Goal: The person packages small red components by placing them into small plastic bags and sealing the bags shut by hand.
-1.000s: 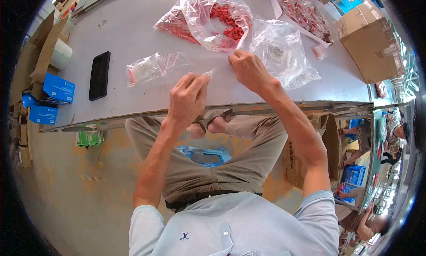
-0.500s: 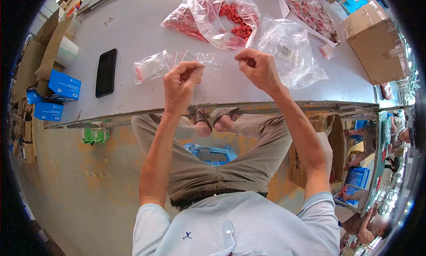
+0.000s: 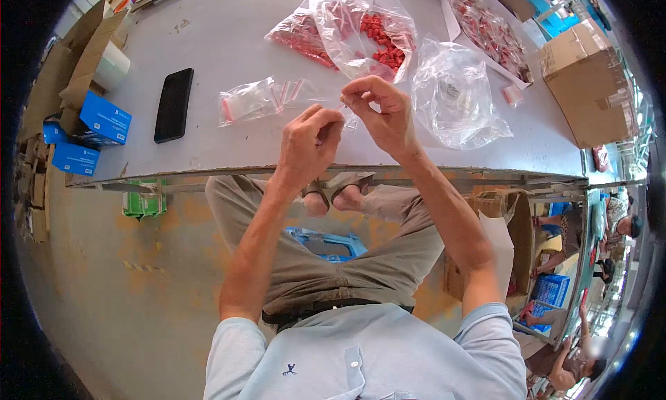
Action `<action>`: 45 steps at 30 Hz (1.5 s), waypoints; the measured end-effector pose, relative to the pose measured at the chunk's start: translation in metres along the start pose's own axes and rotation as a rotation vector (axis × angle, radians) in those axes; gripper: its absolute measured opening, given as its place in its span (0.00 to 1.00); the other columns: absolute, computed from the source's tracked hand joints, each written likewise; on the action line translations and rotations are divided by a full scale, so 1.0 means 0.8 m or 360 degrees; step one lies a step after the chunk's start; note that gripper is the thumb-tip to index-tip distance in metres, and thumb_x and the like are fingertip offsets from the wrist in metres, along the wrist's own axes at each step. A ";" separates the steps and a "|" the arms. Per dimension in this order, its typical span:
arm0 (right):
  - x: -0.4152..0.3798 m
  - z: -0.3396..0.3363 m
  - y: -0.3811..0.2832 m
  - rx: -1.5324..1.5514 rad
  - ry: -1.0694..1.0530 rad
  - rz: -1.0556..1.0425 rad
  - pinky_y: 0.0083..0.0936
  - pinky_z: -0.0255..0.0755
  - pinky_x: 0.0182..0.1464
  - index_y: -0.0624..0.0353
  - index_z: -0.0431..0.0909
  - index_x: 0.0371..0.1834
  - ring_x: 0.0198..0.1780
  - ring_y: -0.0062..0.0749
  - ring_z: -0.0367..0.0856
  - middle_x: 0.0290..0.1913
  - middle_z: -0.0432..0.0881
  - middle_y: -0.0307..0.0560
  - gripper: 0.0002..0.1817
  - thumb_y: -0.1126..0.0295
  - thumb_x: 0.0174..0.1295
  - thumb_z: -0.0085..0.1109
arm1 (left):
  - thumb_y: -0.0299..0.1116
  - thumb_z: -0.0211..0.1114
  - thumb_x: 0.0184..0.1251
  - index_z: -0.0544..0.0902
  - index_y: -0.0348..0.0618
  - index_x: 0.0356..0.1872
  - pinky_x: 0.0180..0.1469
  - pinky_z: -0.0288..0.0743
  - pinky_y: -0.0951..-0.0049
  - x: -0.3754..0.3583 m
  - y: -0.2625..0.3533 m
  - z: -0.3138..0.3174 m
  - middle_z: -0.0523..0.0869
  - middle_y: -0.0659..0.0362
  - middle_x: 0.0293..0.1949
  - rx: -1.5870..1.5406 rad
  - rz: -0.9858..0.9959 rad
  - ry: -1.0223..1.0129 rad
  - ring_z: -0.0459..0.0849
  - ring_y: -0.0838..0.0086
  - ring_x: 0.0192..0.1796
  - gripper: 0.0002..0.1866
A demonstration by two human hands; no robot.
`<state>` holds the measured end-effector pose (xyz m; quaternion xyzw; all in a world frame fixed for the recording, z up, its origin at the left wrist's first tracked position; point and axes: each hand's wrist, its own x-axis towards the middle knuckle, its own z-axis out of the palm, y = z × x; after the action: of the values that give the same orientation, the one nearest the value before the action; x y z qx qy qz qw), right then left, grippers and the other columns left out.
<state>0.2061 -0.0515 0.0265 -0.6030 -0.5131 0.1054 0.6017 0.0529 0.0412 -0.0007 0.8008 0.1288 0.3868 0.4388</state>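
My left hand (image 3: 309,142) is raised over the front of the table, fingers curled into a pinch. A small clear plastic bag (image 3: 351,121) seems to show at its fingertips, though glare blurs the edges. Close beside it, my right hand (image 3: 383,116) pinches with thumb and forefinger; what lies between them is too small to make out. Behind the hands, several clear zip bags with red strips (image 3: 250,100) lie flat. Farther back, an open clear bag (image 3: 333,32) holds small red pieces (image 3: 390,56). A crumpled clear bag (image 3: 454,98) rests right of my right hand.
A black phone (image 3: 173,105) lies at left, near blue boxes (image 3: 104,117) and a cardboard carton (image 3: 94,57). At back right are a white tray (image 3: 449,13) of bagged red pieces and a cardboard box (image 3: 590,81). People sit at the far right.
My hands have come together: the right hand moved left and the left hand moved right and slightly down. The clear glint now shows between them. The view has shifted slightly.
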 end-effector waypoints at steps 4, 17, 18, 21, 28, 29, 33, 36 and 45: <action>0.003 -0.006 -0.006 -0.0315 -0.0119 -0.0180 0.24 0.79 0.39 0.58 0.88 0.42 0.42 0.26 0.85 0.39 0.91 0.39 0.06 0.80 0.65 0.70 | 0.18 0.69 0.65 0.87 0.33 0.42 0.37 0.82 0.68 0.001 0.000 -0.003 0.86 0.52 0.34 -0.0041 0.0006 0.0004 0.89 0.67 0.31 0.06; 0.008 -0.021 -0.017 -0.0521 -0.0160 -0.0346 0.27 0.84 0.41 0.58 0.89 0.45 0.42 0.33 0.89 0.42 0.91 0.45 0.09 0.82 0.65 0.68 | 0.18 0.69 0.64 0.88 0.34 0.42 0.37 0.83 0.68 -0.001 -0.001 0.000 0.87 0.51 0.34 -0.0028 -0.0028 -0.0007 0.89 0.67 0.32 0.07; 0.008 -0.022 -0.020 -0.0511 -0.0147 -0.0315 0.27 0.85 0.41 0.58 0.89 0.45 0.41 0.33 0.89 0.42 0.91 0.46 0.09 0.82 0.65 0.68 | 0.19 0.70 0.66 0.88 0.34 0.41 0.37 0.82 0.70 0.000 -0.003 0.001 0.87 0.54 0.34 -0.0044 0.0006 0.0037 0.87 0.71 0.32 0.05; 0.005 -0.025 -0.020 -0.0483 -0.0093 -0.0257 0.27 0.84 0.39 0.59 0.89 0.47 0.40 0.33 0.89 0.42 0.90 0.48 0.09 0.82 0.65 0.67 | 0.21 0.70 0.71 0.88 0.35 0.42 0.40 0.80 0.75 -0.004 -0.011 -0.003 0.87 0.60 0.34 -0.0205 -0.0150 0.0303 0.85 0.78 0.34 0.03; -0.002 -0.013 0.000 -0.0724 -0.0248 0.0017 0.39 0.83 0.48 0.64 0.88 0.49 0.45 0.51 0.90 0.46 0.89 0.57 0.09 0.78 0.68 0.64 | 0.24 0.68 0.77 0.88 0.36 0.48 0.44 0.80 0.79 -0.012 -0.023 0.000 0.87 0.63 0.38 -0.0643 -0.0146 0.0865 0.83 0.82 0.38 0.05; -0.001 -0.009 0.006 -0.0721 -0.0247 0.0017 0.39 0.83 0.48 0.64 0.88 0.49 0.45 0.51 0.90 0.46 0.89 0.57 0.09 0.78 0.68 0.64 | 0.24 0.69 0.77 0.87 0.36 0.48 0.44 0.80 0.79 -0.012 -0.024 -0.001 0.87 0.63 0.38 -0.0652 -0.0153 0.0912 0.83 0.82 0.38 0.05; 0.014 0.017 0.015 -0.0874 -0.0308 0.0044 0.46 0.80 0.54 0.68 0.87 0.46 0.48 0.58 0.88 0.46 0.87 0.60 0.10 0.72 0.66 0.67 | 0.24 0.69 0.78 0.87 0.35 0.48 0.45 0.81 0.78 -0.010 -0.024 0.001 0.87 0.63 0.37 -0.0671 -0.0202 0.0928 0.83 0.81 0.38 0.05; 0.029 0.034 0.021 -0.1053 -0.0313 -0.0019 0.47 0.80 0.53 0.68 0.86 0.43 0.47 0.59 0.87 0.44 0.86 0.62 0.10 0.70 0.65 0.68 | 0.25 0.69 0.78 0.87 0.35 0.48 0.45 0.81 0.78 -0.009 -0.026 0.001 0.86 0.63 0.37 -0.0690 -0.0229 0.0943 0.83 0.82 0.38 0.05; 0.050 0.040 0.024 -0.1308 -0.0501 -0.0167 0.48 0.81 0.50 0.68 0.85 0.34 0.43 0.61 0.87 0.37 0.86 0.62 0.07 0.74 0.64 0.64 | 0.23 0.70 0.76 0.87 0.36 0.47 0.44 0.81 0.79 -0.008 -0.031 0.001 0.85 0.64 0.37 -0.0584 -0.0198 0.0947 0.83 0.83 0.38 0.04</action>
<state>0.2101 0.0028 0.0223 -0.7419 -0.6276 -0.0475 0.2311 0.0526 0.0516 -0.0242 0.5515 0.2280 0.5923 0.5413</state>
